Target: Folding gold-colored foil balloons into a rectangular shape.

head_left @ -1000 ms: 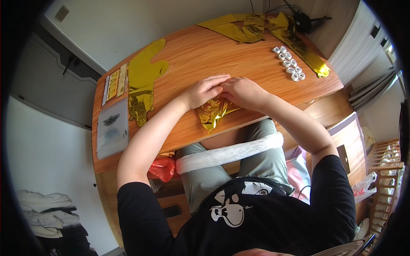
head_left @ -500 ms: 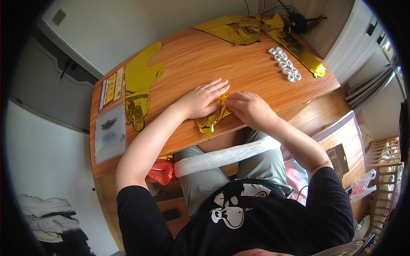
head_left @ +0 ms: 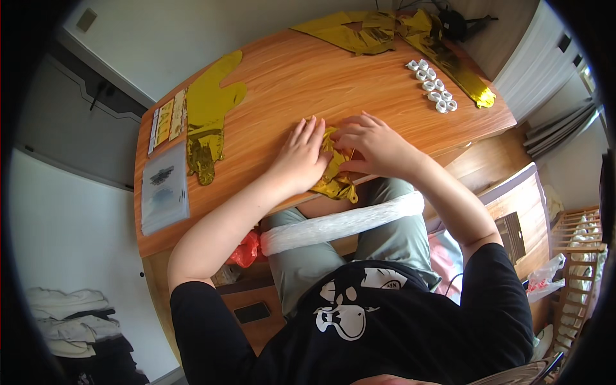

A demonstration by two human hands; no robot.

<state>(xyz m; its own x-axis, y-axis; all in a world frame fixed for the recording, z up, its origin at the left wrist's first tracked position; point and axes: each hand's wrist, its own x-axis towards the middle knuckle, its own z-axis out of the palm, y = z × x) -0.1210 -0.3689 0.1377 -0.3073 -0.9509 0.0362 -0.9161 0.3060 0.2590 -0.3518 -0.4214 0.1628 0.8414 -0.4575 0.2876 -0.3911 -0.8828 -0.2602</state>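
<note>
A small folded piece of shiny gold foil, perhaps a flat foil balloon, lies at the table's near edge, its crumpled lower end hanging slightly over. My left hand rests on its left side with the fingers stretched out flat. On the other side, my right hand arches over the foil, thumb and fingers apart and the tips touching or just above it. Part of the foil is hidden under both hands.
Larger flat gold foil balloons lie at the table's left, back and right. White rolls sit near the right one. Clear plastic bags and a printed card lie far left. A white plastic bundle crosses my lap.
My right hand has lifted and opened its fingers from a closed pinch. My left hand has turned, fingers now pointing away from me. The foil's lower end has shifted right.
</note>
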